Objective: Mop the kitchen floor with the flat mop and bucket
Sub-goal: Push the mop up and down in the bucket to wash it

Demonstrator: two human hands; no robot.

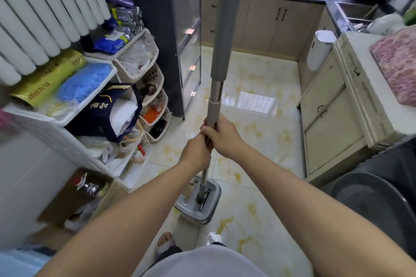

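Observation:
A grey flat-mop handle [227,29] rises upright through the middle of the view, its metal shaft running down into a grey bucket [198,200] on the glossy tiled floor [258,108]. The mop head stands folded inside the bucket's slot. My right hand [221,136] grips the shaft just below the grey collar. Right beneath it, my left hand [195,153] grips the same shaft, the two hands touching.
A white shelf rack [90,96] crowded with bags and baskets lines the left, a dark fridge [157,29] behind it. Cream cabinets [333,119] and a white bin [319,51] stand right. A dark tub [371,200] sits low right. My foot [166,243] is near the bucket.

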